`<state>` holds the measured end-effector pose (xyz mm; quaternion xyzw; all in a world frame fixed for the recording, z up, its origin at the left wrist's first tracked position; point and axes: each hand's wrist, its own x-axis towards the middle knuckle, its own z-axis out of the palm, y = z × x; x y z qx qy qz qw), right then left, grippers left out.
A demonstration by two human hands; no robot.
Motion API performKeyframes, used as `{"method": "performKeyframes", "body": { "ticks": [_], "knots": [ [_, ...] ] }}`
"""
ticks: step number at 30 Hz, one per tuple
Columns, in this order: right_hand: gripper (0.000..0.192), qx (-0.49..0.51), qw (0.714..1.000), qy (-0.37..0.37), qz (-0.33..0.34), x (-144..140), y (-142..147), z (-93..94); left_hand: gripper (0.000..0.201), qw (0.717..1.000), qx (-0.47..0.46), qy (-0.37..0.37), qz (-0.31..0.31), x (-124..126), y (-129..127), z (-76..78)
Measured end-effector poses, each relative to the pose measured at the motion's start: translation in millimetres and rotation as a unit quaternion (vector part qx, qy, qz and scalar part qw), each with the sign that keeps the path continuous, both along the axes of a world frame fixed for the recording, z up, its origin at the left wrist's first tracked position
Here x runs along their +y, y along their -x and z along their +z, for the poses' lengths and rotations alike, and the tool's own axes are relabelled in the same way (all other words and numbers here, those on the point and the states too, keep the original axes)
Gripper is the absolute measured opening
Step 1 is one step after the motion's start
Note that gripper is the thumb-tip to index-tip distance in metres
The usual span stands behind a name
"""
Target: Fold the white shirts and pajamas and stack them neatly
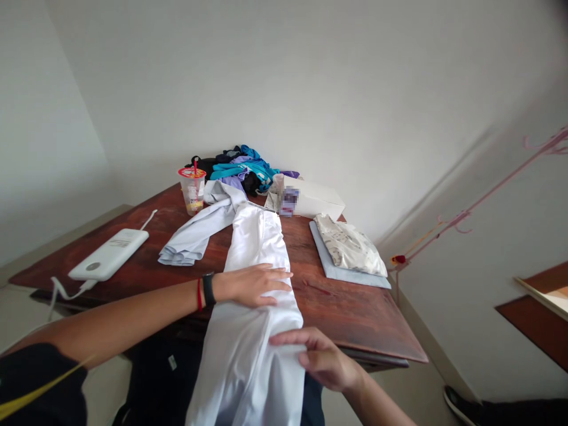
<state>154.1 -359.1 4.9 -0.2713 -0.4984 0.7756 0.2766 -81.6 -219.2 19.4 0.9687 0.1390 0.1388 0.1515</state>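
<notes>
A long white garment, folded lengthwise, runs from the middle of the table down over its front edge. My left hand lies flat on it near the table edge, fingers spread. Below, at the garment's right edge, my right hand has its index finger stretched over the cloth and its thumb apart; the other fingers are partly hidden. To the left of the garment's upper end lies a pale grey sleeve-like piece with its end toward me. I cannot tell whether the two are joined.
The wooden table carries a white power bank with a cable, a plastic cup with a straw, a clothes pile, a white box and folded clothes. A pink hook stand leans at the right.
</notes>
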Motion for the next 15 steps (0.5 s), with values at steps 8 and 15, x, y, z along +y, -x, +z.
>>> {"method": "performKeyframes", "body": {
  "ticks": [8, 15],
  "knots": [
    [0.052, 0.167, 0.966, 0.120, -0.158, 31, 14, 40.8, 0.040, 0.960, -0.182, 0.134, 0.164, -39, 82, 73.1],
    [0.050, 0.175, 0.957, 0.139, -0.184, 46, 20, 37.2, 0.096, 0.971, -0.129, 0.010, 0.201, -112, 111, 27.8]
  ]
}}
